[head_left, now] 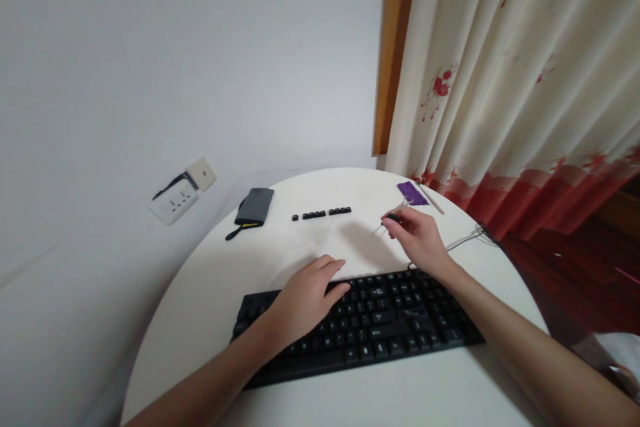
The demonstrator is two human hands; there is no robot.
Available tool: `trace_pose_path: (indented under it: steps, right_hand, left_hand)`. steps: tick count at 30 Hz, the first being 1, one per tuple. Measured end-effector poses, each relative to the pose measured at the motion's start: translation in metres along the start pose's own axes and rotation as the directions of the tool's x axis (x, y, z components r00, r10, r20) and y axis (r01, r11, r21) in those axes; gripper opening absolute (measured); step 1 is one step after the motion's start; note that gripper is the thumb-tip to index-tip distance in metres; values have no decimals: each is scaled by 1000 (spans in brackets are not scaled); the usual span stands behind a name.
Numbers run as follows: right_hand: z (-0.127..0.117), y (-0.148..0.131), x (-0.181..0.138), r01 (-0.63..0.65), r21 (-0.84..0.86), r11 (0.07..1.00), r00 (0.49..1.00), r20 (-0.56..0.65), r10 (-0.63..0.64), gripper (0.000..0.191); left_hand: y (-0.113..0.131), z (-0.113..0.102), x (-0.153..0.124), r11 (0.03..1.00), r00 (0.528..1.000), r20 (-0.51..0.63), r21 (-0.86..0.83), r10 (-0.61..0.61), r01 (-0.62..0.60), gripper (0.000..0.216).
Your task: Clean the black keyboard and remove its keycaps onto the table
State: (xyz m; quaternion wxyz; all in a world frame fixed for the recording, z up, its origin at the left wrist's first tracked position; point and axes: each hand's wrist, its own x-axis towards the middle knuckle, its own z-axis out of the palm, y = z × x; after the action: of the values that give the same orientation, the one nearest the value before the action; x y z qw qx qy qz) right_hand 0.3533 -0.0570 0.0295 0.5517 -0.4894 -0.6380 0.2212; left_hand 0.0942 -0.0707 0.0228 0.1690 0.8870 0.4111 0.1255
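My left hand (310, 293) lies over the upper left part of a black keyboard (360, 327), fingers stretched out and thumb apart. Above the table, beyond the keyboard's back edge, my right hand (417, 233) pinches a keycap puller (394, 218) by its dark handle. Two thin wires stick out from the puller toward the lower left; I cannot make out anything between them. Several black keycaps (314, 215) stand in a broken row on the white table, farther back than both hands.
On the round white table (190, 347) lie a grey pouch (255, 207) at left, a purple packet (413, 193) and a thin pale stick (433, 200) at right. The keyboard's cable (465, 239) runs to the right edge. Wall sockets (175, 201) and a curtain (480, 80) border the table.
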Motion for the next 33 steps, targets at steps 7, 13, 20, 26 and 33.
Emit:
trace_pose_path:
  steps: [7,13,20,26,33]
  right_hand:
    - [31,-16,-27,130,-65,989,953,284,-106,15]
    - [42,-16,-35,149,-74,986,908,405,-106,16]
    - [41,-16,-33,157,-75,985,873,478,-102,18]
    - [45,-12,-37,201,-98,975,835,537,-118,20]
    - [50,-4,-37,179,-288,941,876,481,-19,22]
  left_hand:
    - [-8,26,13,982,995,-59,-170,74,-83,18]
    - [-13,29,15,965,996,-73,-254,52,-69,9]
    - [-11,27,16,959,997,-47,-273,62,-73,9]
    - [-12,26,17,975,997,-50,-209,67,-76,14]
    - [-11,25,17,956,994,-53,-273,94,-105,10]
